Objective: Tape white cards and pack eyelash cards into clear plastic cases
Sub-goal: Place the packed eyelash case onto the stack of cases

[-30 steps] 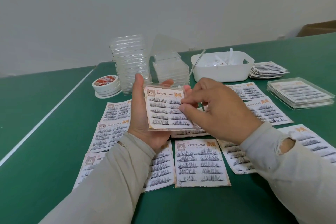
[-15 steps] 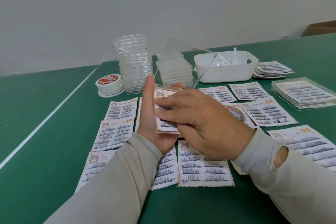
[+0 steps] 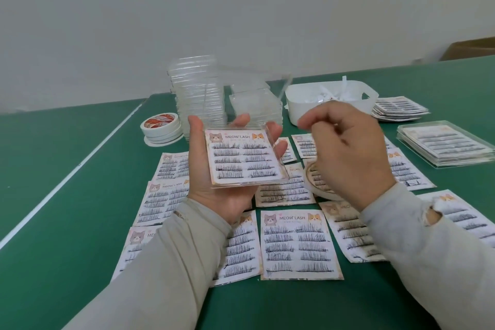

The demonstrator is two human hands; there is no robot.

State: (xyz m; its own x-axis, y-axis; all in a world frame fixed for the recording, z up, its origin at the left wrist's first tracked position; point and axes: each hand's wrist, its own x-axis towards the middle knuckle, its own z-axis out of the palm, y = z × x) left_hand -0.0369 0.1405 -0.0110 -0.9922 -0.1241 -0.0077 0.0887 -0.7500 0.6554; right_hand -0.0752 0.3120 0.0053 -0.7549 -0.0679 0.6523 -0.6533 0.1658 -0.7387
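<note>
Fingers of the left hand [image 3: 214, 169] curled round a clear case [image 3: 247, 161] holding an eyelash card [image 3: 245, 157]. Beside it, the right hand [image 3: 345, 153] hovered with loosely curled fingers, gripping nothing.

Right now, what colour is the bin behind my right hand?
White, seen in the head view: the bin stands behind the right hand.

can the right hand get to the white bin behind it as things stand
Probably yes: the right hand holds nothing and hovers just before the white bin, with nothing between them.
</note>
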